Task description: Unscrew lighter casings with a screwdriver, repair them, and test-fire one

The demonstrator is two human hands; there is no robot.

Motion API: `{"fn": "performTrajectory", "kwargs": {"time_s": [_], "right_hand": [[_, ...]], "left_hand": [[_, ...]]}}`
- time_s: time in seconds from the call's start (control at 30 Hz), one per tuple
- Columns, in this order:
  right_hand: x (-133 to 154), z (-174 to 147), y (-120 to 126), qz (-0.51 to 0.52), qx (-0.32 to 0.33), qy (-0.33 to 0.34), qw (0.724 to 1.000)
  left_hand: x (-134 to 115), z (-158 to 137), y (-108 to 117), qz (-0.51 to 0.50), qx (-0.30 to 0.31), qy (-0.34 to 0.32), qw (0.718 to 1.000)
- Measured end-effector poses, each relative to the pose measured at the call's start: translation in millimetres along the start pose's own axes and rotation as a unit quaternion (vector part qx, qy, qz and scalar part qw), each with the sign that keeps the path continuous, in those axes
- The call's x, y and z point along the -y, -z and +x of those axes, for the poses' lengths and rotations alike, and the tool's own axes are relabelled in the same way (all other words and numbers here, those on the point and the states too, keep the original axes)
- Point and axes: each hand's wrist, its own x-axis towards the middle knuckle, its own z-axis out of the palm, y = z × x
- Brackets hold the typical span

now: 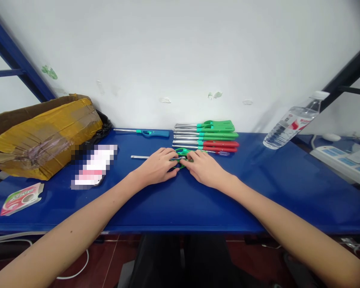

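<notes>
Both my hands meet over a green gas lighter (184, 151) on the blue table, and its body is mostly hidden beneath my fingers. Its metal tube (139, 157) sticks out to the left past my left hand (161, 165), whose fingers are curled on the lighter. My right hand (204, 168) pinches at the lighter's middle from the other side. Just behind them lies a screwdriver with a clear purple handle (223, 153). Farther back, several green lighters (219, 127) and red lighters (220, 146) lie in a row, tubes to the left.
A blue lighter (156, 133) lies by the wall. At left are a taped cardboard box (48, 140), a blurred-out phone (94, 168) and a torn card piece (21, 199). A tilted water bottle (295, 122) and a white power strip (342, 160) are at right.
</notes>
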Motion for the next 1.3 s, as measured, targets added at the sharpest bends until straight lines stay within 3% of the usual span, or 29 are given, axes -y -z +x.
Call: {"fn": "performTrajectory", "kwargs": {"time_s": [0.3, 0.7, 1.13, 1.3], "right_hand": [[2.4, 2.8, 3.8, -0.023, 0.013, 0.008, 1.0], [-1.5, -1.9, 4.6, 0.032, 0.004, 0.001, 0.999], [1.0, -2.4, 5.9, 0.033, 0.013, -0.016, 0.999], [2.0, -1.9, 5.2, 0.03, 0.015, -0.018, 0.999]], "left_hand": [[-2.1, 0.4, -0.8, -0.024, -0.01, 0.019, 0.999], [27.6, -11.4, 6.1, -0.064, 0.02, 0.065, 0.996], [30.5, -9.6, 7.5, -0.097, 0.03, 0.023, 0.995], [30.2, -8.1, 6.2, -0.108, 0.039, 0.042, 0.993]]}}
